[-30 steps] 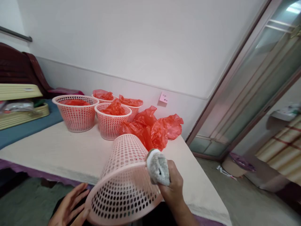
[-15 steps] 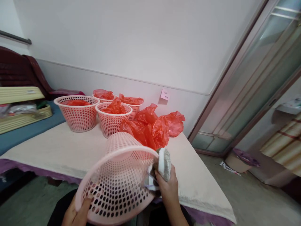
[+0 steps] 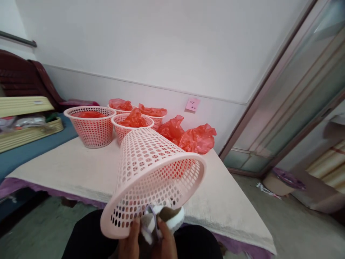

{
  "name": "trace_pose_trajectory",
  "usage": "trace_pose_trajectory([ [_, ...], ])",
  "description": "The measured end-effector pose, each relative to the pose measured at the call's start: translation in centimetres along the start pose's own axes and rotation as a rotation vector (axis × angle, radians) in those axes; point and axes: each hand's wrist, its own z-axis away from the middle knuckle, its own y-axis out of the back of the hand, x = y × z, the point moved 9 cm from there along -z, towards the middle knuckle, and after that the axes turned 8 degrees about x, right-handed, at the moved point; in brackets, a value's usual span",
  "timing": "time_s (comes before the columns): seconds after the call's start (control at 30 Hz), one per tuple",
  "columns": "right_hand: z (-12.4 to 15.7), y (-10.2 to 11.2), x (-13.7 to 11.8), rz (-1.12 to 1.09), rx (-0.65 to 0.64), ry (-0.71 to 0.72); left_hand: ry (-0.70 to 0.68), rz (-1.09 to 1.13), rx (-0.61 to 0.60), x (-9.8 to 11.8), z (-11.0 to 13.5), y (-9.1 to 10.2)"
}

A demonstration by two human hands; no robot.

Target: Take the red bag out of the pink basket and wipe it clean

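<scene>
A pink perforated plastic basket (image 3: 142,158) lies tipped on its side at the table's near edge, its mouth facing me. My right hand (image 3: 165,241) is closed on a bunched cloth (image 3: 172,217), white, grey and brown with a purple edge, at the lower rim. Beside it, my left hand (image 3: 129,239) grips that rim, its thumb inside the basket next to the cloth. The fingers beneath the rim are hidden. Behind the basket lie crumpled red plastic bags (image 3: 198,138).
Several similar baskets stand at the back, including one at the left (image 3: 93,131), with red bags inside. A cream cloth covers the table (image 3: 229,212). A pink note (image 3: 192,104) is on the wall. A bin (image 3: 280,181) stands on the floor at right.
The basket has turned, its mouth swinging right and its body rising. My left hand has moved right along the rim. My right hand has brought the cloth down and left, close to the left hand.
</scene>
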Motion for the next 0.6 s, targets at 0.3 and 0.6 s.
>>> trace_pose_trajectory([
  [0.3,0.5,3.0,-12.6,0.439,0.204,0.566,-0.014,0.052,-0.019,5.7,-3.5,4.2],
  [0.6,-0.9,2.9,-5.2,0.175,0.123,0.308,0.152,0.168,0.061,-0.2,-1.4,3.8],
])
